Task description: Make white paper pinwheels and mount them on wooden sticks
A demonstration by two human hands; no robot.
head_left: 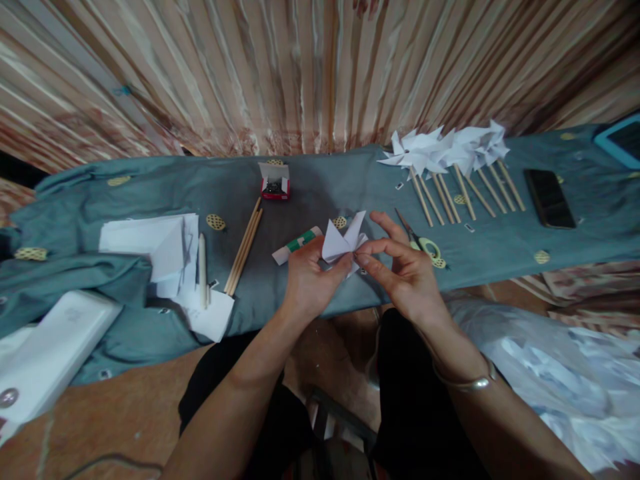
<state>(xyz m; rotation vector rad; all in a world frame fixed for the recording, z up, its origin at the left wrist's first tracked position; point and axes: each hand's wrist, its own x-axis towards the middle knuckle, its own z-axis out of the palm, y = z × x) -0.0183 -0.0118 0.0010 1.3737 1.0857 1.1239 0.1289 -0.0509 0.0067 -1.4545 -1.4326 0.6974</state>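
Observation:
A white paper pinwheel (338, 244) with folded, pointed blades is held over the near edge of the cloth-covered table. My left hand (309, 280) is closed around its left side, thumb pressed near the centre. My right hand (407, 277) pinches at the pinwheel's centre with thumb and index finger, the other fingers raised. A tiny dark spot shows at those fingertips; whether it is a pin I cannot tell. Just behind my left hand lies a green-and-white paper packet (303, 244). Scissors with yellow-green handles (429, 249) lie beyond my right hand.
Finished pinwheels (450, 151) on sticks lie at the back right, beside a black phone (550, 199). A small red box (275, 189) of dark pins stands open. Several wooden sticks (245, 250) and stacked white paper (175, 257) lie left. A plastic bag (540, 360) sits low right.

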